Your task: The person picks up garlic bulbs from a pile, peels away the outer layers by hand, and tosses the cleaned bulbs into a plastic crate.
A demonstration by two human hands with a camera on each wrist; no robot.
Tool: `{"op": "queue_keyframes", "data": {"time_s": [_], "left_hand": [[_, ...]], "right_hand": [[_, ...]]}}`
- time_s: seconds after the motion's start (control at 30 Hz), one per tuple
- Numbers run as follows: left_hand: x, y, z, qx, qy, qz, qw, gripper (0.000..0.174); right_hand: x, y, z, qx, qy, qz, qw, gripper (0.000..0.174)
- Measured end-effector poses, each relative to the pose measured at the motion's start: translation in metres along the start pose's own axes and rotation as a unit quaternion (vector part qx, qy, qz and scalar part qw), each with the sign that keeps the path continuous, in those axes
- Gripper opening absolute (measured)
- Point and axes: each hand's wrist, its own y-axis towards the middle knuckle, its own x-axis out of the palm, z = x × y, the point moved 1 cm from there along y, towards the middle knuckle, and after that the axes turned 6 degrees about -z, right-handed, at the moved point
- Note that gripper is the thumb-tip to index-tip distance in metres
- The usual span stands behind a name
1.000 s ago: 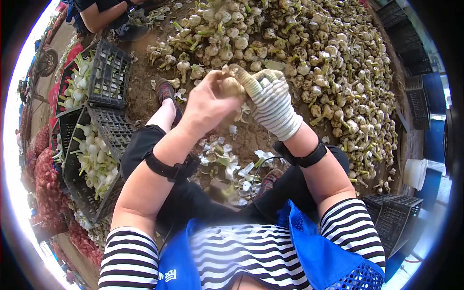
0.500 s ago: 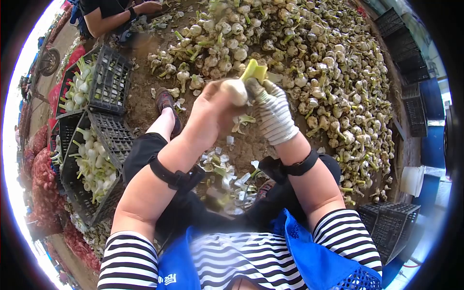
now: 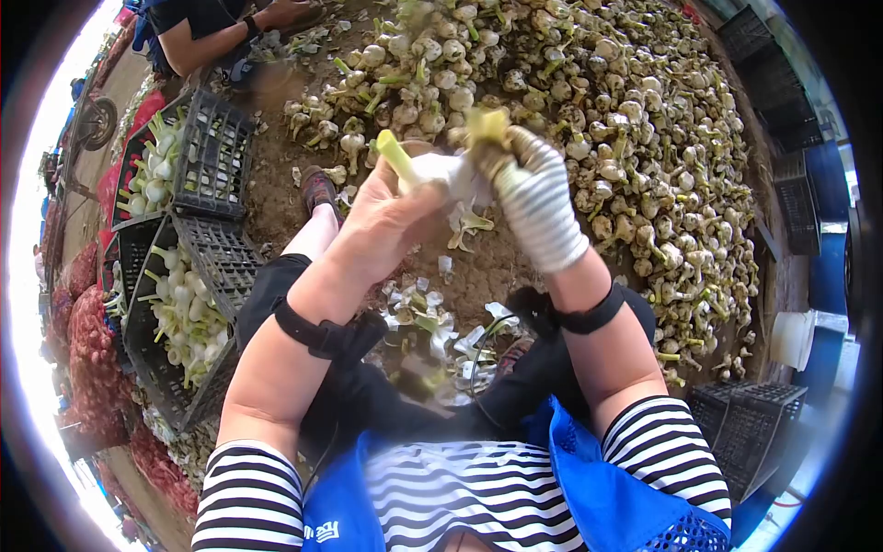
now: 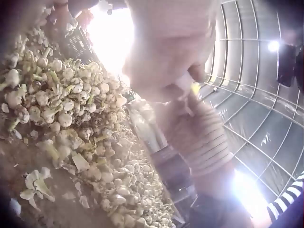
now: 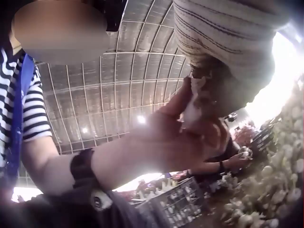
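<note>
In the head view my bare left hand (image 3: pixel 379 219) grips a white garlic bulb (image 3: pixel 434 169), whose cut green stem points up and left. My right hand (image 3: pixel 537 202), in a striped knit glove, is close beside the bulb and pinches a yellow-green strip of garlic skin (image 3: pixel 489 127). A blurred pale patch lies between the bulb and the gloved fingers. From the right wrist, the glove (image 5: pixel 223 28) is above the bare hand (image 5: pixel 156 147), and fingers hide most of the bulb.
A large heap of garlic (image 3: pixel 635 156) spreads ahead and right. Black crates (image 3: pixel 216 152) with trimmed bulbs stand at left, red net sacks (image 3: pixel 97 354) beyond. Peeled skins (image 3: pixel 432 322) litter the ground between my legs. Another person's arm (image 3: pixel 207 41) shows at top left. A white bucket (image 3: pixel 789 338) is at right.
Half a second ago the yellow-green piece stood up beside the bulb at the gloved fingers. Now the right hand has moved right with it, and the bulb shows whiter with its stem toward the left.
</note>
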Motion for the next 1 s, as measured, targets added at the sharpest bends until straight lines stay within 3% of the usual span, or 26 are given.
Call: {"op": "queue_keyframes", "data": {"time_s": [0.03, 0.07, 0.17, 0.23, 0.27, 0.3, 0.37, 0.4, 0.43, 0.47, 0.5, 0.6, 0.67, 0.7, 0.77, 0.83, 0.9, 0.97, 1.0], "left_hand": [[-0.003, -0.002, 0.004, 0.005, -0.016, -0.028, 0.999, 0.058], [-0.007, -0.002, 0.006, 0.016, -0.02, -0.062, 0.998, 0.053], [-0.007, -0.003, 0.011, -0.02, -0.082, -0.05, 0.995, 0.053], [0.001, -0.004, 0.016, -0.022, -0.093, -0.035, 0.995, 0.051], [0.0, -0.005, 0.016, -0.028, -0.079, -0.028, 0.996, 0.052], [-0.001, -0.004, 0.017, -0.032, -0.065, -0.023, 0.997, 0.053], [0.004, 0.0, 0.017, 0.021, -0.007, -0.025, 0.999, 0.053], [0.006, 0.0, 0.017, 0.07, 0.05, -0.024, 0.996, 0.053], [0.003, 0.001, 0.016, 0.068, 0.049, -0.023, 0.996, 0.053], [0.0, 0.004, 0.015, 0.073, 0.116, -0.019, 0.99, 0.054], [0.001, 0.005, 0.015, 0.078, 0.183, -0.016, 0.98, 0.054], [0.002, 0.004, 0.018, 0.06, 0.187, -0.022, 0.98, 0.051], [0.002, 0.002, 0.021, 0.027, 0.137, -0.044, 0.989, 0.047], [0.003, 0.0, 0.022, 0.025, 0.137, -0.045, 0.989, 0.047], [0.004, -0.002, 0.023, -0.033, -0.004, -0.055, 0.998, 0.047], [-0.002, 0.001, 0.018, -0.026, 0.008, -0.094, 0.995, 0.045], [-0.001, 0.002, 0.01, -0.03, -0.003, -0.038, 0.999, 0.044], [-0.002, 0.001, 0.007, -0.025, -0.025, -0.015, 0.999, 0.042], [-0.008, 0.0, 0.01, -0.004, -0.021, -0.031, 0.999, 0.042]], "right_hand": [[-0.007, 0.009, 0.005, 0.035, 0.109, 0.045, 0.992, 0.012], [-0.014, 0.013, 0.008, 0.042, 0.104, 0.054, 0.992, 0.015], [-0.02, 0.015, 0.017, 0.042, 0.138, 0.061, 0.988, 0.02], [-0.031, 0.023, 0.03, -0.084, -0.128, 0.075, 0.985, 0.022], [-0.043, 0.022, 0.022, -0.152, -0.464, 0.121, 0.864, 0.029], [-0.042, 0.02, 0.007, -0.072, -0.584, 0.114, 0.8, 0.032], [-0.028, 0.014, -0.012, -0.203, -0.613, 0.159, 0.746, 0.029], [-0.021, 0.009, -0.018, -0.205, -0.488, 0.092, 0.844, 0.027], [-0.014, 0.003, -0.021, -0.2, -0.347, 0.022, 0.916, 0.026], [-0.007, -0.002, -0.016, -0.126, -0.232, -0.05, 0.963, 0.023], [-0.003, -0.004, -0.013, -0.084, -0.298, -0.059, 0.949, 0.02], [-0.001, -0.004, -0.018, -0.083, -0.329, -0.069, 0.938, 0.017], [-0.004, 0.002, -0.011, 0.012, -0.202, -0.076, 0.976, 0.017], [-0.007, 0.006, -0.006, 0.033, -0.069, -0.086, 0.993, 0.018], [-0.014, 0.009, -0.006, 0.071, 0.029, -0.084, 0.994, 0.018], [-0.008, 0.003, -0.013, 0.076, 0.022, -0.096, 0.992, 0.017], [-0.004, 0.0, -0.006, 0.043, -0.044, -0.118, 0.991, 0.016], [-0.012, 0.016, 0.016, 0.004, -0.177, -0.017, 0.984, 0.015], [-0.022, 0.023, 0.016, 0.121, -0.113, 0.041, 0.985, 0.014]]}}
